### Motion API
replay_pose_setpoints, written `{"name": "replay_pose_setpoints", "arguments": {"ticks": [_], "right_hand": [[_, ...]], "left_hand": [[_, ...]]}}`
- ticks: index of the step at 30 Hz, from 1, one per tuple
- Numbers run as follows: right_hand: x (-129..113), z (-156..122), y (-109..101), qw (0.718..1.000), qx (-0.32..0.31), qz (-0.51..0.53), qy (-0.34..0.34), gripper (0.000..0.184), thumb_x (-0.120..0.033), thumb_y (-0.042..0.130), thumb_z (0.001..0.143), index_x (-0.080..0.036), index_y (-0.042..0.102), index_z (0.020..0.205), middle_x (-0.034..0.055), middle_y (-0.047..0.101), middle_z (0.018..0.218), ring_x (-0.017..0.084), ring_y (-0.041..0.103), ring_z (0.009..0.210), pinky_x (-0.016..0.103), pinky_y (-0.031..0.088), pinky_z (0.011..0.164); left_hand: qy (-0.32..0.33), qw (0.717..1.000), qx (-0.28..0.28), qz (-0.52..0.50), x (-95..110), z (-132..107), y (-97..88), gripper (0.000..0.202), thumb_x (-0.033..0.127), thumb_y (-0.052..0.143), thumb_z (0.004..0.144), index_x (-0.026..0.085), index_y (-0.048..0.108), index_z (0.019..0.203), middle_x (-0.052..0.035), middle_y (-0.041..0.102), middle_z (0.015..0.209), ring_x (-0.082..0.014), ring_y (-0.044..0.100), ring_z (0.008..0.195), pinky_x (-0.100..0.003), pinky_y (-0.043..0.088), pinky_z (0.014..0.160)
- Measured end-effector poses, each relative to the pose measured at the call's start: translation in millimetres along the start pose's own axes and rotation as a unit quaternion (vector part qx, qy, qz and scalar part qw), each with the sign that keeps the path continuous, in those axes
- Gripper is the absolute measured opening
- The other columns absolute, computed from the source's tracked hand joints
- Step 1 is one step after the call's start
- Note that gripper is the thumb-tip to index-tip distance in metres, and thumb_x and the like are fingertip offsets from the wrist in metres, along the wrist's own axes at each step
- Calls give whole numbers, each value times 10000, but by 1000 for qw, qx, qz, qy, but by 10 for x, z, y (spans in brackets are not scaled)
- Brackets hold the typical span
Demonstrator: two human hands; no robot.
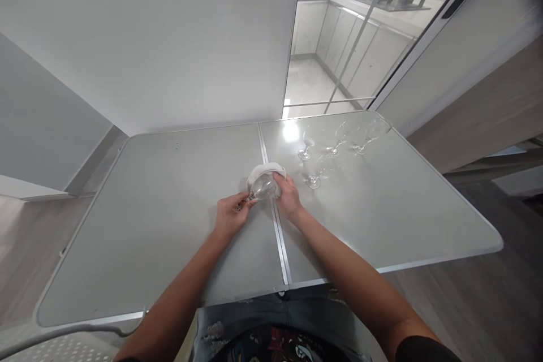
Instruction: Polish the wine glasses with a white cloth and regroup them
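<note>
One grey folding table point(161, 226), seam down middle. Left hand point(231, 216) pinches stem of one wine glass point(263, 186), held on its side above seam. One white cloth point(265, 172) wraps bowl's far side. Right hand point(288, 195) closed round cloth and bowl. Right of hands, four more wine glasses upright on table: one near point(314, 178), three in back row point(305, 150) point(336, 147) point(360, 144).
</note>
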State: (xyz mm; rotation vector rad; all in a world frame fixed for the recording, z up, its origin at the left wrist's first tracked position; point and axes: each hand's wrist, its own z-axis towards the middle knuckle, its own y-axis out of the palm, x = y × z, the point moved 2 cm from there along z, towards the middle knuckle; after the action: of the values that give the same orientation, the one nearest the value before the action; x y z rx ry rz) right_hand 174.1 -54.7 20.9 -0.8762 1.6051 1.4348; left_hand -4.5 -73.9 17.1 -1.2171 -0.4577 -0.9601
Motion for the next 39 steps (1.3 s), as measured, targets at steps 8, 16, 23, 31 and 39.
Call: {"name": "replay_pose_setpoints", "arguments": {"ticks": [8, 16, 23, 31, 39], "right_hand": [[170, -206, 157, 995, -31, 94, -3, 305, -405, 640, 920, -305, 574, 1200, -6, 673, 1052, 179, 623, 993, 328, 508, 922], [135, -266, 178, 928, -203, -283, -135, 280, -233, 496, 954, -208, 528, 1231, 23, 623, 953, 180, 566, 840, 314, 476, 822], [22, -200, 185, 822, -256, -422, -283, 452, -138, 467, 894, -195, 530, 1337, 153, 537, 1410, 283, 479, 1322, 459, 399, 1104], [1, -185, 139, 781, -283, -498, -247, 394, -110, 500, 852, -193, 563, 1233, 137, 592, 1266, 267, 532, 1191, 490, 300, 1137], [-34, -196, 154, 882, -320, -311, -154, 141, -129, 512, 789, -199, 561, 901, 12, 505, 889, 166, 498, 815, 282, 422, 782]], "left_hand": [[-80, 993, 2, -85, 23, 14, 113, 354, 433, 579, 946, 166, 719, 760, -7, 676, 677, -149, 592, 628, -249, 434, 613], [-38, 998, 40, -43, -118, 71, 62, 355, 345, 580, 925, 191, 677, 620, -13, 644, 624, -167, 553, 615, -278, 416, 623], [-111, 953, -3, -282, -5, 21, 87, 295, 424, 647, 913, 190, 679, 1089, -46, 725, 924, -205, 664, 830, -292, 501, 760], [-131, 927, 72, -344, 12, 42, 10, 453, 537, 665, 889, 242, 529, 1205, -23, 685, 920, -179, 682, 786, -297, 530, 764], [-123, 945, 103, -286, -28, 100, -88, 385, 547, 695, 857, 183, 722, 980, -57, 693, 962, -191, 652, 885, -287, 505, 795]]}}
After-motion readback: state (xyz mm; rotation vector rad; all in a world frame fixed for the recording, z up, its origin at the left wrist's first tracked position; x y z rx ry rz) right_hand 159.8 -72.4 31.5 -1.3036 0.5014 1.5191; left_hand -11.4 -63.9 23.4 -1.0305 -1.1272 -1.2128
